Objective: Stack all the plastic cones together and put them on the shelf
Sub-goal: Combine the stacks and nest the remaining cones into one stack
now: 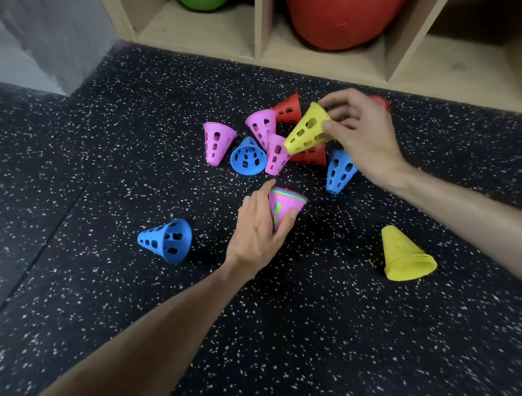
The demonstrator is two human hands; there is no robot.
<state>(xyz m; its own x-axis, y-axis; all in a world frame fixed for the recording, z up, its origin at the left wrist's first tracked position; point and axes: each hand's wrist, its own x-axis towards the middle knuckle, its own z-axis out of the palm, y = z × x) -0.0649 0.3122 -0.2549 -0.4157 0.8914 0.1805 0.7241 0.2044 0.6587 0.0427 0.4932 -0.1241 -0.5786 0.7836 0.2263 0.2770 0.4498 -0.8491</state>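
Observation:
My right hand point(358, 135) pinches a yellow perforated cone point(306, 132) by its narrow end, lifted and tilted above the pile. My left hand point(258, 226) grips a nested stack of cones point(285, 206), pink outermost, wide end up, with coloured rims showing. Loose on the floor lie three pink cones point(217, 142) point(261, 125) point(275, 154), blue cones point(248, 157) point(337, 171) point(166, 240), and red cones point(288, 108) point(313, 155). A yellow stack point(404, 254) stands upright at the right.
The wooden shelf point(324, 67) runs along the back, its compartments open at floor level. A big red ball point(341, 22) fills the middle compartment and a green ball point(202, 3) sits in the left one. Black speckled rubber floor point(113, 169) lies all around.

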